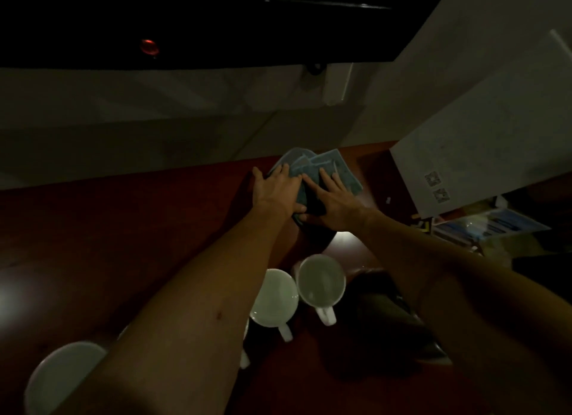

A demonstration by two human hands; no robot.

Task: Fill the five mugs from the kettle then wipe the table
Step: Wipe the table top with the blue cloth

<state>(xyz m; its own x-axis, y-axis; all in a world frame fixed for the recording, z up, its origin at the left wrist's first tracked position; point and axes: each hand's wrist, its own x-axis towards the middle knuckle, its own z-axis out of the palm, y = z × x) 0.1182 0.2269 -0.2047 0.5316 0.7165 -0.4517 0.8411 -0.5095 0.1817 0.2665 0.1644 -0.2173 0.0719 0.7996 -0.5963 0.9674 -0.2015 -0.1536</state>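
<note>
A blue cloth (339, 168) lies folded on the dark red table (123, 229) near its far edge. My left hand (275, 190) and my right hand (332, 198) both press flat on the cloth, fingers spread, side by side. Nearer to me stand white mugs: one (322, 283) and another (274, 297) between my forearms, with handles pointing toward me, and a third (58, 374) at the lower left. My left forearm hides other mugs in part. The dark shape (399, 321) under my right forearm is too dim to identify.
A white wall runs behind the table. A large white sheet or board (483, 154) leans at the right, with printed leaflets (492, 225) below it. A cable (253, 133) hangs down the wall. The scene is very dim.
</note>
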